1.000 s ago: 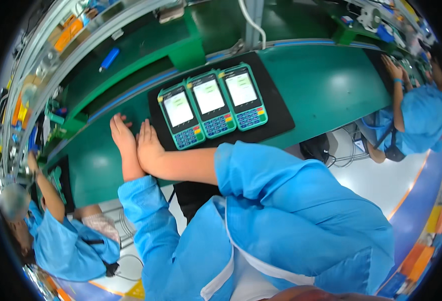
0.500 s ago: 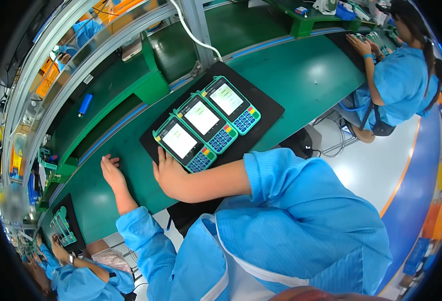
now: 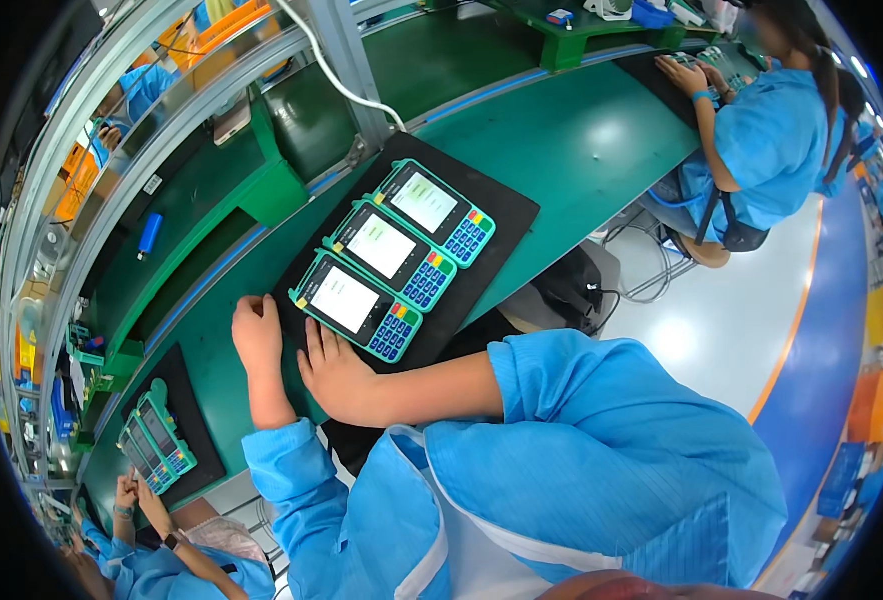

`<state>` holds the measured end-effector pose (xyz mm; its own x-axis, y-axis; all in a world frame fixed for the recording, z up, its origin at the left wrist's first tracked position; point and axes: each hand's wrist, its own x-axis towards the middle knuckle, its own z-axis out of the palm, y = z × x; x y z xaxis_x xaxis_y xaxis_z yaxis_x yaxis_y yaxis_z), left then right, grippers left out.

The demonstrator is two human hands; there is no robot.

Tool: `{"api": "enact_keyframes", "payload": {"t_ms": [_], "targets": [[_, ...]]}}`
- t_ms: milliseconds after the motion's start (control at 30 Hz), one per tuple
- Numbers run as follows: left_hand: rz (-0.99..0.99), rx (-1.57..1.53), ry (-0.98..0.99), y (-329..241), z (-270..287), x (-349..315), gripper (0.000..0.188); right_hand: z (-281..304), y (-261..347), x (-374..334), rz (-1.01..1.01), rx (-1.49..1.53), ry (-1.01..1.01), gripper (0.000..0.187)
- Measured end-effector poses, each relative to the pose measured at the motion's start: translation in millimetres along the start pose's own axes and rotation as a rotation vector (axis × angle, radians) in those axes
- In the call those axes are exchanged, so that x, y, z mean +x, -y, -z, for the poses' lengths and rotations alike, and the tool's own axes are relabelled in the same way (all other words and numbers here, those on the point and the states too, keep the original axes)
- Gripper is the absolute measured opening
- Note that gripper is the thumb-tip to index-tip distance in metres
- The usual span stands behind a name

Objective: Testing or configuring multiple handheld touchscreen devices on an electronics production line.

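Green worktop (image 3: 601,130) runs off both ways through the workshop, a black mat (image 3: 504,215) set across it. Three payment terminals (image 3: 387,250) lie in a row along the mat's far-left edge. Over its near-left edge, the right hand (image 3: 337,378) lies with fingers (image 3: 315,346) extended, slightly apart; I can't tell whether they touch the nearest terminal (image 3: 356,308). Beside its left corner, the left hand (image 3: 258,336) curls, contents hidden. The terminals look light, stiff, smooth; I'd grip the sides, sparing the fragile-looking screens (image 3: 344,298).

Bright glare on green tabletop (image 3: 551,135)
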<state>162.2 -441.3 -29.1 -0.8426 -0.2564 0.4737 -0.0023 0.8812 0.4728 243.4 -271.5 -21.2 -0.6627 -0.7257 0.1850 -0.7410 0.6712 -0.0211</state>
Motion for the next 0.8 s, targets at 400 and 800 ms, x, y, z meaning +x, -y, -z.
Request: {"api": "enact_keyframes", "payload": {"t_ms": [400, 800], "targets": [[0.102, 0.140, 0.205, -24, 6, 23, 0.057, -13, 7, -4, 0.012, 0.159, -0.247, 0.047], [0.083, 0.044, 0.218, -24, 7, 32, 0.045, -21, 16, 0, -0.069, 0.137, -0.351, 0.043]]}}
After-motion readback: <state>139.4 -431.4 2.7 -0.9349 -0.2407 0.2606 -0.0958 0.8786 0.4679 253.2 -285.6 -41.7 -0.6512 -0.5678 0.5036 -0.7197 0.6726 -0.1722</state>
